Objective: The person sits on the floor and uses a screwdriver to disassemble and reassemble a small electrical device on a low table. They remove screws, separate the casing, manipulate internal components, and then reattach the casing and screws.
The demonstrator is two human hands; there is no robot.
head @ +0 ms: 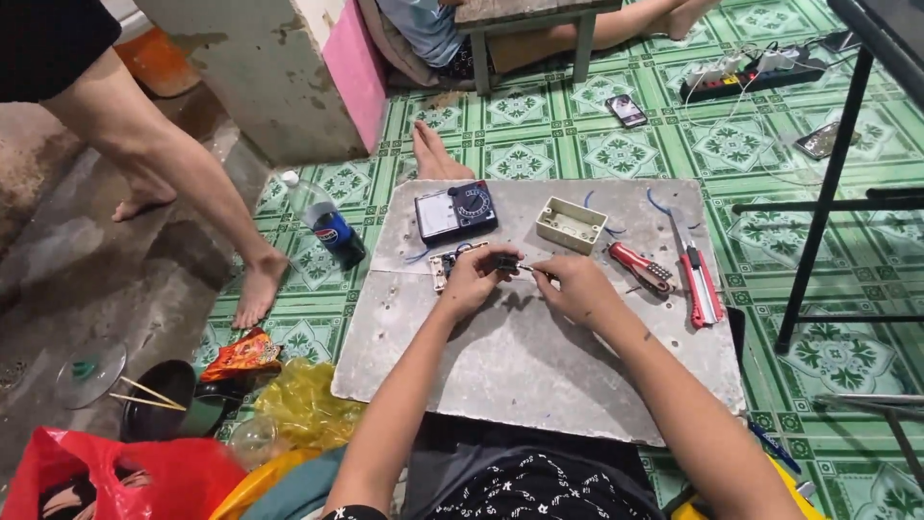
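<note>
My left hand pinches a small dark electrical part above a grey board that lies on the floor. My right hand meets it from the right, with a thin metal tool tip held against the part. A small plate with fittings lies just left of my left hand. Behind my hands on the board sit a dark multimeter and a cream box shell.
A red-handled tool and a red utility knife lie at the board's right. A bottle lies to the left. Another person's bare legs stand at left; a foot rests behind the board. A black stand rises at right.
</note>
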